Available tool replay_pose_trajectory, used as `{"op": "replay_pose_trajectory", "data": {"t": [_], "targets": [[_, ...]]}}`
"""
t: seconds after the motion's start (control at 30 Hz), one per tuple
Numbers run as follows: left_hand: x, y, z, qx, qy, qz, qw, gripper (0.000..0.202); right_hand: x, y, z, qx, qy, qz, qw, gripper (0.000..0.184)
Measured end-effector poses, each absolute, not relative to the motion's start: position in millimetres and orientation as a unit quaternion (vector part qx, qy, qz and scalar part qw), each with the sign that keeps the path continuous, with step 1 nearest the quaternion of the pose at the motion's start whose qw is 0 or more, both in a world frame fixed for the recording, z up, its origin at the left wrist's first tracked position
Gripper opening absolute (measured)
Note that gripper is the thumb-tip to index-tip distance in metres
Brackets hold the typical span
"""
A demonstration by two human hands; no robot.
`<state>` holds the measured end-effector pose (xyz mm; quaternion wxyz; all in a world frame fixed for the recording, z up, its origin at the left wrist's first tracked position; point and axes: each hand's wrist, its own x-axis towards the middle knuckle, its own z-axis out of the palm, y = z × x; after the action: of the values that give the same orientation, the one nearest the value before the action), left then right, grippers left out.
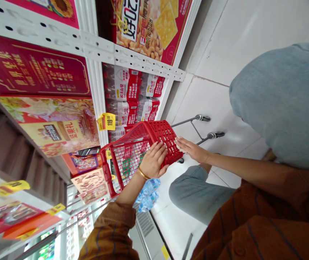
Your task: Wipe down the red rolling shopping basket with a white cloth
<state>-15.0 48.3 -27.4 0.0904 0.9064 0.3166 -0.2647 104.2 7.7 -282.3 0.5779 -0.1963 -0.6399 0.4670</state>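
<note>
My left hand [156, 159], with a gold bangle at its wrist, lies on the near side of a red plastic shopping cart [168, 135]. Its fingers are stretched out and the thumb points away from them. My right hand [194, 148] reaches to the cart's perforated lower panel, fingers straight and their tips touching or very near the plastic; its thumb is hidden. Neither hand is wrapped round anything. The cart's red handle [107, 175] is clear of both hands. Green shapes show through its mesh, too blurred to name.
The view is turned sideways. Shelving holds red-labelled bottles [127, 85], gift boxes [70, 130] and a cracker carton [154, 27]. A yellow price tag [107, 121] hangs from the shelf edge. Blue-tinted bottles [147, 195] stand beyond the cart. Its caster wheel [203, 117] rests on pale floor tiles [214, 94].
</note>
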Motion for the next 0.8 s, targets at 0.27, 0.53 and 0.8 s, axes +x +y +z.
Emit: {"op": "replay_pose_trajectory", "data": {"t": [0.27, 0.53, 0.8], "targets": [[-12, 45, -26, 0.904, 0.316, -0.271, 0.097, 0.059, 92, 2, -248, -0.213, -0.588, 0.502, 0.597, 0.06], [-2, 36, -24, 0.911, 0.302, -0.268, 0.088, 0.05, 96, 37, -254, -0.296, -0.506, 0.556, 0.59, 0.055], [18, 20, -27, 0.879, 0.373, -0.286, 0.08, 0.046, 88, 47, -233, -0.288, -0.484, 0.595, 0.574, 0.05]]}}
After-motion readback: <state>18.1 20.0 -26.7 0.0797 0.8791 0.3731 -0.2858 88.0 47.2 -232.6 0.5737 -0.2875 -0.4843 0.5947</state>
